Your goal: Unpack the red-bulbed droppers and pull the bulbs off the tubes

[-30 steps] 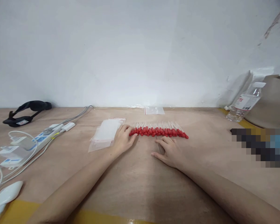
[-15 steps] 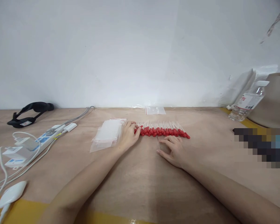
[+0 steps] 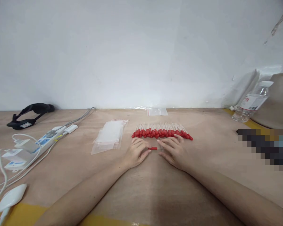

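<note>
Between the thumb and fingers of my left hand (image 3: pixel 138 153) is the red end of a small dropper (image 3: pixel 153 148), lying sideways with its clear stem toward the right. My right hand (image 3: pixel 173 150) faces it, its thumb and forefinger around a thin, clear, narrow piece whose kind is hard to make out. The dropper's stem reaches in between those fingers. Just beyond both hands lies a row of similar red-ended droppers (image 3: pixel 162 133), their pale thin stems pointing toward the wall.
Left of the hands lies a stack of clear zip bags (image 3: pixel 109 133), and another bag (image 3: pixel 158 111) is by the wall. A power strip (image 3: pixel 43 142) with cables, a black strap-like object (image 3: pixel 30 116) and a white charger (image 3: pixel 11 197) occupy the left. A water bottle (image 3: pixel 252 102) leans at right.
My left hand has come back from the row's left end toward me, now with a red-ended dropper in its fingers. My right hand stays nearly in place.
</note>
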Motion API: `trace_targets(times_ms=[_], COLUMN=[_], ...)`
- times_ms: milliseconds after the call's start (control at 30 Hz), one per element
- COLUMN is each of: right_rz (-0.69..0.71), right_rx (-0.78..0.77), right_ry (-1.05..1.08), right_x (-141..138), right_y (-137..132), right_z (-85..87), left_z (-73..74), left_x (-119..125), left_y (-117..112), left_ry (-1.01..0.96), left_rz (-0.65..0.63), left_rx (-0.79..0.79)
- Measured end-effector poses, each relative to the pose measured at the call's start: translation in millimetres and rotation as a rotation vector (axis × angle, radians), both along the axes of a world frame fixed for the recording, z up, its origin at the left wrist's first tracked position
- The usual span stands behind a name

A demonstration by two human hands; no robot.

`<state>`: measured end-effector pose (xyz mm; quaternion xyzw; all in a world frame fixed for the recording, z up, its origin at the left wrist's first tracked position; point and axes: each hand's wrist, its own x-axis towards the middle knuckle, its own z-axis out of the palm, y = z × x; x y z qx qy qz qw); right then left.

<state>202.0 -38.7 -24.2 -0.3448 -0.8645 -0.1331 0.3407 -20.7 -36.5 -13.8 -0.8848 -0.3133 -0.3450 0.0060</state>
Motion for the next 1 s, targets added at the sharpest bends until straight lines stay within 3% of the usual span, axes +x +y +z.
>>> trace_targets(times_ms=[233, 600, 1000], right_rz=[0.026, 0.068, 0.073], right_rx=[-0.026, -0.061, -0.044], right_ry=[-0.010, -0.041, -0.053], right_x=[-3.5, -6.0, -7.3], right_y=[2.3, -1.2, -0.8], right_z=[-1.5, 1.7, 0.4], left_z=[-1.7, 2.2, 5.2], left_x=[-2.1, 21.4, 21.8], left_y=[0.2, 0.8, -2.8], left_ry=[0.002, 0.104, 0.175], left_rz=[-0.032, 0.033, 0.062], left_rx=[0.026, 0.022, 0.073])
